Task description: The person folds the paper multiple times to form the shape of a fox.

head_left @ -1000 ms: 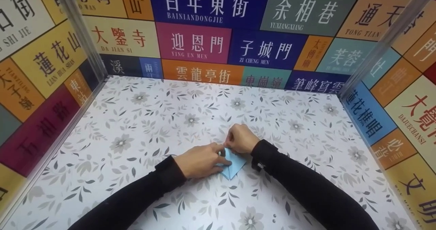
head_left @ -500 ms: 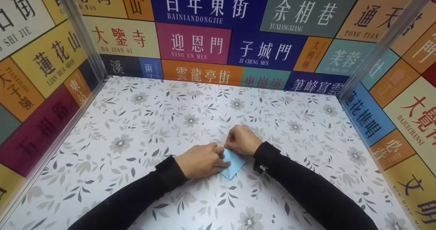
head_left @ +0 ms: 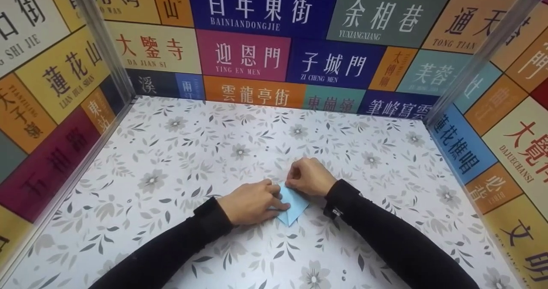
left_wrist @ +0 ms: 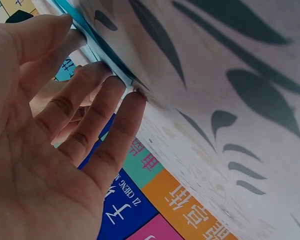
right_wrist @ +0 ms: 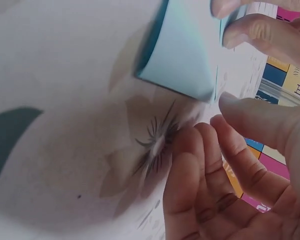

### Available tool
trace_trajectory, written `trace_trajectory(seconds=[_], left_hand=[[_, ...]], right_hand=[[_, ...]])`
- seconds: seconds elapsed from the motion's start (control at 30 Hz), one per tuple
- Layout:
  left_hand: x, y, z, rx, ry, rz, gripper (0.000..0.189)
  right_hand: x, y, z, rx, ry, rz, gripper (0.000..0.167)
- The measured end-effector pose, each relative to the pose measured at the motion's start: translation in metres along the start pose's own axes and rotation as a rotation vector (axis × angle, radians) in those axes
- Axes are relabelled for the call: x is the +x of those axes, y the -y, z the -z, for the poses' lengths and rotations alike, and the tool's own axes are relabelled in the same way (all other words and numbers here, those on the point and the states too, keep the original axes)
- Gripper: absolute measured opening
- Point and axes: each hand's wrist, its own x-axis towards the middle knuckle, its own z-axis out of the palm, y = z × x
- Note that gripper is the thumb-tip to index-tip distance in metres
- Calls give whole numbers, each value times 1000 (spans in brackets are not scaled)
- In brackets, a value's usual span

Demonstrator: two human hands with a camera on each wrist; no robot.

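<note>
A small folded sheet of light blue paper [head_left: 293, 205] lies on the patterned tabletop. My left hand [head_left: 252, 202] rests at its left side, thumb and fingertips pressing it down. In the left wrist view the fingers of the left hand [left_wrist: 75, 110] are only slightly bent along the blue edge. Just beyond the paper's far corner is my right hand [head_left: 310, 177]. Seen from the right wrist, the right hand [right_wrist: 240, 165] has loosely curled fingers, with a small gap between thumb and forefinger and no paper visible in it. The folded paper [right_wrist: 182, 52] shows a slightly raised flap.
The white tabletop [head_left: 205, 143] carries a grey flower and leaf print. Panels with colourful Chinese signs [head_left: 244, 53] enclose it at the back and both sides. Clear upright edging [head_left: 111, 45] runs along the left corner.
My right hand has shifted slightly right, away from the paper's far corner. The left hand and the paper have hardly moved.
</note>
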Motion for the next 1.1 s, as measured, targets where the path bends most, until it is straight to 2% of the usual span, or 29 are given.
trace_trajectory(seconds=[0.2, 0.53, 0.57, 0.63, 0.77, 0.8, 1.1], left_hand=[[0, -1, 0, -2, -7, 7, 30], [0, -2, 2, 12, -17, 2, 31], [0, -2, 2, 11, -15, 4, 31], [-1, -2, 3, 3, -9, 9, 31], [-1, -2, 3, -7, 2, 24, 31], [-1, -2, 3, -7, 5, 25, 31], [-1, -3, 0, 8, -3, 29, 33]], right_hand=[[-6, -2, 2, -1, 5, 43, 8], [-16, -3, 5, 53, 49, 11, 9], [-12, -18, -4, 63, 43, 43, 11], [-15, -18, -3, 65, 46, 48, 13], [-19, -16, -5, 11, 43, 17, 17], [-24, -2, 4, -7, 52, -22, 16], [-28, 0, 2, -49, 53, -73, 19]])
